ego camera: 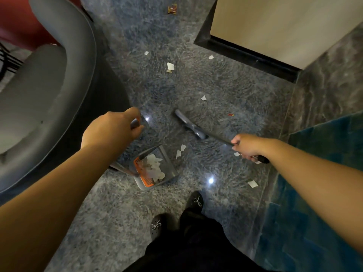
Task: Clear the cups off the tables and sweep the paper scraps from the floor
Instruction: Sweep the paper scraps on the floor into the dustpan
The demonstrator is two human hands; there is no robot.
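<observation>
Right hand [246, 147] is closed around the dark broom handle [220, 139]; the grey broom head [189, 124] rests on the floor ahead. Left hand [114, 127] is curled round the top of the dustpan handle [135, 122]; the dustpan [155, 167] stands on the stone floor [225, 91] near the feet, with a heap of white scraps inside.

Risks, as judged:
- The dustpan looks tilted; a jerk on its handle could spill the collected scraps.
- The two scraps [180, 151] just beside the dustpan mouth could be pushed past it by a wide stroke.
- The scrap by the right wrist and the one near the wall [252, 183] lie behind the broom head and could be missed.

Count:
- Loose white scraps on the floor: about eight.
- Coloured wrapper [172, 9] far ahead: one.
- Small red fleck: one.
- Brooms: one.
- Dustpans: one.
- Grey chair [59, 75]: one.
- Cups: none in view.
</observation>
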